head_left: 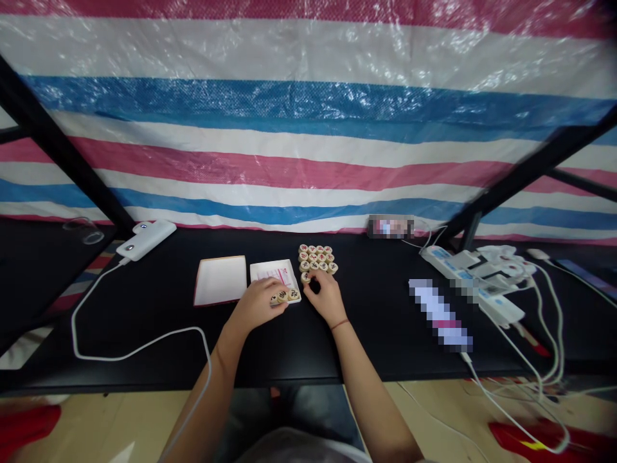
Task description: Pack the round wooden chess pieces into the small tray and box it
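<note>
Round xiangqi pieces (314, 257) with red and black characters stand in rows on the black table. My right hand (325, 297) is at the front row, its thumb and index finger closed round a piece (305, 277) at the left end. Left of them lies a white box (286, 267) with a printed paper inside. Over its front part is my left hand (263, 302), its fingers bent at several pieces (283, 296) along the box's front edge; whether it grips one is unclear. An open white lid (220, 281) with a red rim lies further left.
A white power bank (147, 239) with a cable is at the back left. On the right are a blurred phone (439, 315), a power strip (475, 286) with chargers and cables, and a small device (390, 226) by the striped sheet (308, 154). The black table (380, 347) ends in front.
</note>
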The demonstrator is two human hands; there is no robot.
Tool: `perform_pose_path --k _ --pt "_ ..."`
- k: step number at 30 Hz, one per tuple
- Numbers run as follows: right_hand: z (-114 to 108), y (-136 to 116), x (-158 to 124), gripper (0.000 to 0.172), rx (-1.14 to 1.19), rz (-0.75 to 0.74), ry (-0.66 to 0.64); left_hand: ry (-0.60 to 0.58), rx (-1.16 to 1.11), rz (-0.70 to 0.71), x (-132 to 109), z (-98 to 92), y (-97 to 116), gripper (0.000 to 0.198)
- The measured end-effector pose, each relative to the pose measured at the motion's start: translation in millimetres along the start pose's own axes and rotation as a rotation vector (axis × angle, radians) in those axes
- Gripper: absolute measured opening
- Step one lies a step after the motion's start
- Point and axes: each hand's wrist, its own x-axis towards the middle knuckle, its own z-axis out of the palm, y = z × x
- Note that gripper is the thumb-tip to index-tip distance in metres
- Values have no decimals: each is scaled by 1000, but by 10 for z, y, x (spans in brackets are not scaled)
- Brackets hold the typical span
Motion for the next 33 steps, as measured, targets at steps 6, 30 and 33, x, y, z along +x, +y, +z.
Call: perform_pose_path --k 6,30,33 --pt "-4 -11 5 3 17 3 12 -4 1 -2 9 1 -4 18" --pt "93 79 -6 13 -14 26 37 7 -18 -57 1 -1 18 33" --pt "94 77 1 13 -9 18 30 13 -14 -60 -6 5 6 34"
